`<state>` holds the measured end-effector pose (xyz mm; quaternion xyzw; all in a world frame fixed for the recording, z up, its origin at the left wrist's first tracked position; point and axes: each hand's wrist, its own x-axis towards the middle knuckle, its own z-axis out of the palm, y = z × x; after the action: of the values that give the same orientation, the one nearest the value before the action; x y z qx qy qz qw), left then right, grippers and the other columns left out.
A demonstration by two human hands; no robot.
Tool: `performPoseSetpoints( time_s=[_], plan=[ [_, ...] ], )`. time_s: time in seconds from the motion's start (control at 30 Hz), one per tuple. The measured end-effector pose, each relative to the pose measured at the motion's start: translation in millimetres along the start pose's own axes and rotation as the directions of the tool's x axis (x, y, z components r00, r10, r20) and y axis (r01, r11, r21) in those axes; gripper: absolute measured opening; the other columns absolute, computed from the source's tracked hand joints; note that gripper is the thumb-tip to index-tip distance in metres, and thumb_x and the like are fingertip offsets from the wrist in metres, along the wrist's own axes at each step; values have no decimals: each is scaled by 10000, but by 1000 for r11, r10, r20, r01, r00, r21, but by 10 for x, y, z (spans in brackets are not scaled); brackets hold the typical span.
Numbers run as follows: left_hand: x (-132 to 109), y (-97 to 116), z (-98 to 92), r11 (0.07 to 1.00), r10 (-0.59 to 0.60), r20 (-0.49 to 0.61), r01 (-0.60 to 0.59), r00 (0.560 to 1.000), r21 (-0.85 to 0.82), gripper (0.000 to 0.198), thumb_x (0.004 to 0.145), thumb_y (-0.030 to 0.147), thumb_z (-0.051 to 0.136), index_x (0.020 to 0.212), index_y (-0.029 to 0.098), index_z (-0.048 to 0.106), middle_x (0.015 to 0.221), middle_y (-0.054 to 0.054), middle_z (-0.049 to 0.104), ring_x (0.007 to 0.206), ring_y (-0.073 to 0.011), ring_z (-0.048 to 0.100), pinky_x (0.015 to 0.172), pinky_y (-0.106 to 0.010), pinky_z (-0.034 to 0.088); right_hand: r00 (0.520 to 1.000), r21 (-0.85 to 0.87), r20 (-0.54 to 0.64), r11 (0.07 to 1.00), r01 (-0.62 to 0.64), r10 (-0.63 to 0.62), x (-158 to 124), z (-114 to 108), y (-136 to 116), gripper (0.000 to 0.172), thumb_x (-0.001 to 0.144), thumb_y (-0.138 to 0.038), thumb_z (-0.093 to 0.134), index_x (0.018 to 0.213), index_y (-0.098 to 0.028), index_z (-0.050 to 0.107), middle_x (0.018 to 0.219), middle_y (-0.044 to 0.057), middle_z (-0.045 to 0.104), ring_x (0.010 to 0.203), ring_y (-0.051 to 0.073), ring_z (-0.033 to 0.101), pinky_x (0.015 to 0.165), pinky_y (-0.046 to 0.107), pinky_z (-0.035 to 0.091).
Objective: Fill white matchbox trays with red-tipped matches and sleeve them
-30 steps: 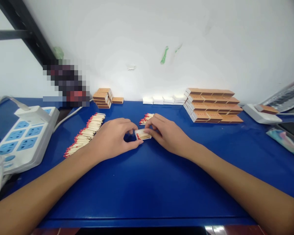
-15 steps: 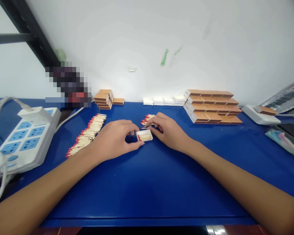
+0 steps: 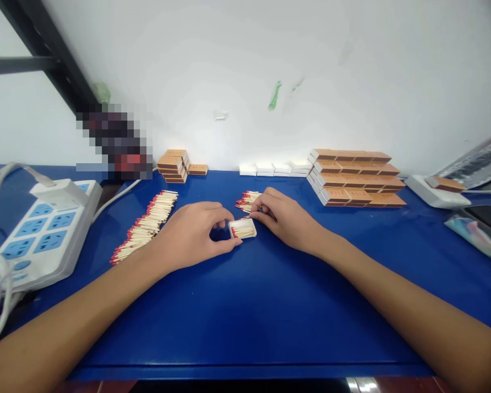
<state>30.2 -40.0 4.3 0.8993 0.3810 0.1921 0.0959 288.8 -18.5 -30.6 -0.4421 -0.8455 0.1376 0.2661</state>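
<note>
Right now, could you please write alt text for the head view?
A left hand holds a white tray of red-tipped matches at a blue table, the right hand beside it near a small match pile. More matches lie at left; matchboxes are stacked by the wall.

From the wearer's head, the one camera looks forward and down, near the blue counter (image 3: 237,311), facing the pale wall (image 3: 229,60)

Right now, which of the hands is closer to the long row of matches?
Left. The left hand is just to the right of the long row of matches; the right hand is farther right, on the other side of the white tray.
</note>
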Motion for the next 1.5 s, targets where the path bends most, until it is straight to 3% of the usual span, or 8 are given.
performPoseSetpoints(
  time_s=[0.33, 0.6, 0.83, 1.2, 1.4, 1.5],
  plan=[
    [-8, -1, 1, 999, 25, 54, -23, 998, -36, 246, 907, 433, 755, 1021, 215, 755, 909, 1, 713, 826, -177, 663, 726, -305, 469, 1000, -53, 27, 999, -8, 9, -33, -71, 74, 66, 1021, -241, 595, 974, -207, 626, 983, 39, 579, 731, 150, 529, 689, 297, 420],
    [-11, 18, -15, 998, 48, 75, -45, 996, -40, 231, 906, 420, 755, 1004, 210, 752, 905, -2, 704, 830, -181, 661, 737, -308, 473, 1000, -34, -19, 999, 11, -12, -31, -99, 46, 63, 1026, -243, 601, 975, -207, 613, 945, 31, 573, 727, 155, 515, 690, 299, 410],
    [-11, 1, -3, 999, 45, 69, -44, 997, -17, 242, 911, 435, 748, 1019, 219, 753, 914, -8, 718, 831, -186, 671, 724, -305, 472, 999, -30, 49, 999, 25, -24, -62, -106, -8, 111, 1073, -276, 533, 1014, -214, 604, 983, 35, 567, 742, 155, 525, 703, 299, 424],
    [-12, -16, 11, 1000, 8, -1, -8, 1000, 13, 296, 893, 456, 779, 1050, 206, 756, 919, -21, 742, 849, -201, 693, 734, -312, 492, 995, -15, 103, 1000, 21, -19, -142, -152, -332, 94, 1052, -248, 565, 1038, -217, 652, 1062, 50, 613, 767, 154, 563, 690, 300, 428],
    [-11, -5, 7, 999, 24, 48, -23, 999, -26, 264, 904, 444, 762, 1037, 216, 757, 914, -10, 727, 835, -188, 677, 728, -308, 483, 997, 41, -56, 997, 60, -57, -100, -132, -190, 118, 1048, -280, 580, 1013, -227, 679, 920, 32, 581, 711, 152, 517, 678, 307, 433],
    [-11, 5, -1, 998, 48, 72, -45, 996, -46, 252, 911, 454, 752, 1003, 220, 752, 904, -10, 716, 816, -183, 663, 722, -306, 477, 998, 3, -54, 999, 35, -35, -83, -99, -79, 89, 1028, -297, 617, 1023, -228, 672, 924, 30, 568, 716, 155, 510, 692, 314, 442]
  ],
)
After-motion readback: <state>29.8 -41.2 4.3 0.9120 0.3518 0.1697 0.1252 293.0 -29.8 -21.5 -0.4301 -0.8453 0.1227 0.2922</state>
